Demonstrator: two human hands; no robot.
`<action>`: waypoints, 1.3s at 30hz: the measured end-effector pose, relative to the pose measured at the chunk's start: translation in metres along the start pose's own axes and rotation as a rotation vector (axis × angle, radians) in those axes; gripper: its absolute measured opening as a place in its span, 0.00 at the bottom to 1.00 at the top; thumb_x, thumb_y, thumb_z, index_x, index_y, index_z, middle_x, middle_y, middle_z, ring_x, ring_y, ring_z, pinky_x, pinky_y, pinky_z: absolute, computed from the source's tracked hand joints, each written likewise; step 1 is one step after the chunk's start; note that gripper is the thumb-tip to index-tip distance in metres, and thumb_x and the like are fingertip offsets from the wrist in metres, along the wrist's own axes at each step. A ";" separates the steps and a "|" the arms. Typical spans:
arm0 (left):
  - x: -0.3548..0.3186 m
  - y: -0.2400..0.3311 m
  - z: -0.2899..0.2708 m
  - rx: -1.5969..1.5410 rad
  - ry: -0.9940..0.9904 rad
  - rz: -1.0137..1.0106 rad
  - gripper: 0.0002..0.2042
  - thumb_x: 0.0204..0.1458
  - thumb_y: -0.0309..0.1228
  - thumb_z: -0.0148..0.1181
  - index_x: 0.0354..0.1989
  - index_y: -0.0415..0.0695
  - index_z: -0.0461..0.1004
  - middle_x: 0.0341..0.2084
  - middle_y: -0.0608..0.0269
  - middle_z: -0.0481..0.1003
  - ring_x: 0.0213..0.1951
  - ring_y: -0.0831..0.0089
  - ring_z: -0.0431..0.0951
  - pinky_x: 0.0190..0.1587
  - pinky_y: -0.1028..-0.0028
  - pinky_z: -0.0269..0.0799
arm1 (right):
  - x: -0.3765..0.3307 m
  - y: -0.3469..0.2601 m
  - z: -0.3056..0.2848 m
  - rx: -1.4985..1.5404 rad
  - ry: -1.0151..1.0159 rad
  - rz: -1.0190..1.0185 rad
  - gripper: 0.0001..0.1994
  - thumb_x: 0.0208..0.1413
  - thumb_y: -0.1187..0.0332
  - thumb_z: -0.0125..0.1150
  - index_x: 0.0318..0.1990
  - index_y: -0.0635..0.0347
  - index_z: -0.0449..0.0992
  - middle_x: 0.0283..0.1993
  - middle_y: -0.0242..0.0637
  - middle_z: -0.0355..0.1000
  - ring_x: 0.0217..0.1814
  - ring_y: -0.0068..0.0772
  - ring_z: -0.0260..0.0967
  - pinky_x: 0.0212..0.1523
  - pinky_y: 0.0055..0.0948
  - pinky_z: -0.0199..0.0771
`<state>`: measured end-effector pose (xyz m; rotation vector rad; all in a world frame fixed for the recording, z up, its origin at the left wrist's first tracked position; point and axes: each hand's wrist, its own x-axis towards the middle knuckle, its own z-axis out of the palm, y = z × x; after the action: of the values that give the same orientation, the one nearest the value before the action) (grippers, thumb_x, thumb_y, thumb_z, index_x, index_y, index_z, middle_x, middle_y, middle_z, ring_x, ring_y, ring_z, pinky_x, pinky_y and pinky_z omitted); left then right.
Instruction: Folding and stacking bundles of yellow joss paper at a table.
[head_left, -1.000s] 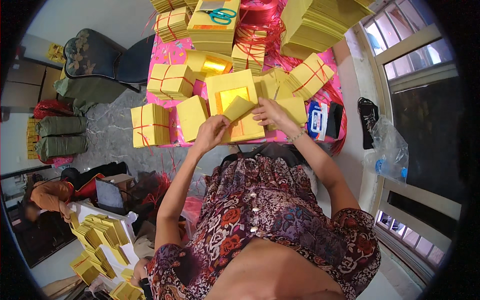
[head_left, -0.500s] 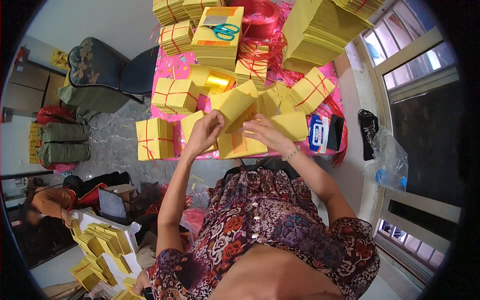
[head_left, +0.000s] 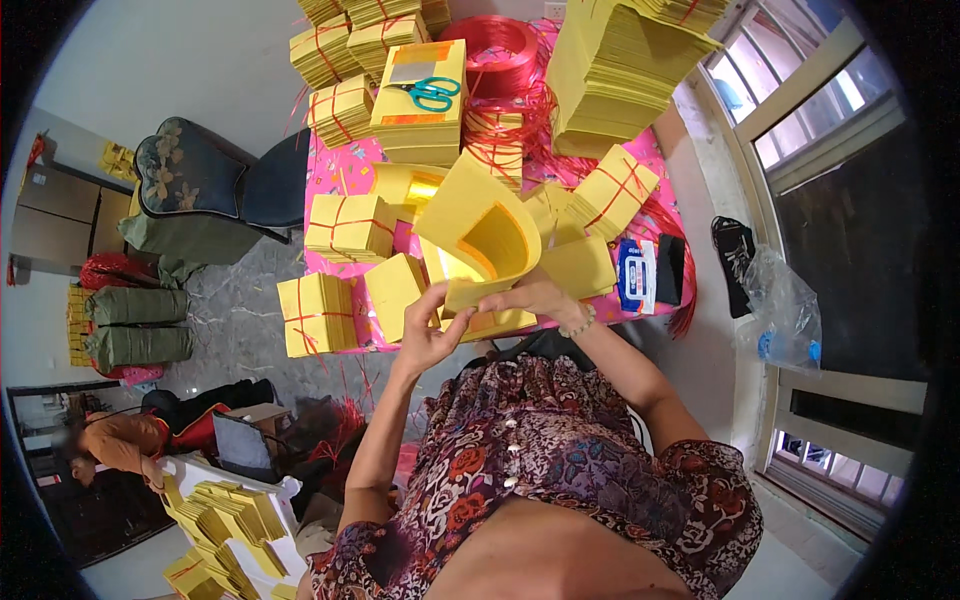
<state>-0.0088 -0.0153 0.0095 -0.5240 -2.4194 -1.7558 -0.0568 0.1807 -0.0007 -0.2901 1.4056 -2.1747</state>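
A thick wad of yellow paper sheets (head_left: 480,225) with orange centres is raised above the pink table (head_left: 335,170) and bent into a curve. My right hand (head_left: 535,296) grips its lower edge from the right. From the left my left hand (head_left: 425,330) touches that same lower edge with fingers spread. Under the hands lie loose yellow sheets (head_left: 500,320) on the table's near edge. Around them sit tied yellow bundles (head_left: 348,226) bound with red string.
Green-handled scissors (head_left: 432,93) rest on a yellow stack at the back, beside a red string spool (head_left: 497,52). A tall yellow pile (head_left: 620,65) stands back right. A blue-and-white packet (head_left: 634,274) and a dark phone (head_left: 668,268) lie right. A chair (head_left: 215,185) stands left; a person (head_left: 110,445) crouches lower left.
The wad of yellow sheets has been lifted off the table and curled upward. Both hands rose with it toward me.
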 end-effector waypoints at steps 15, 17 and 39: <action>0.022 -0.007 -0.015 -0.630 -0.407 -0.380 0.27 0.52 0.50 0.55 0.49 0.38 0.69 0.41 0.59 0.75 0.43 0.74 0.74 0.49 0.74 0.67 | 0.007 0.028 -0.004 -0.545 -0.051 -0.234 0.59 0.29 0.62 0.78 0.67 0.58 0.38 0.65 0.44 0.50 0.68 0.38 0.47 0.65 0.35 0.50; 0.026 0.006 -0.005 -0.032 -0.466 -0.422 0.23 0.52 0.45 0.57 0.50 0.41 0.69 0.39 0.59 0.76 0.38 0.73 0.76 0.44 0.73 0.69 | 0.011 0.040 -0.012 -0.692 0.004 -0.164 0.60 0.29 0.57 0.77 0.67 0.60 0.38 0.65 0.47 0.49 0.68 0.42 0.48 0.65 0.37 0.50; 0.009 -0.001 0.038 -0.363 -0.396 -0.508 0.27 0.50 0.39 0.61 0.58 0.45 0.62 0.47 0.61 0.67 0.44 0.73 0.69 0.43 0.73 0.68 | -0.029 0.011 -0.023 0.000 0.457 0.189 0.21 0.59 0.59 0.42 0.53 0.68 0.63 0.48 0.40 0.66 0.51 0.29 0.62 0.54 0.28 0.61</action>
<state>-0.0132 0.0226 -0.0010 -0.3260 -2.6736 -2.5456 -0.0393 0.2113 -0.0177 0.3515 1.5933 -2.1638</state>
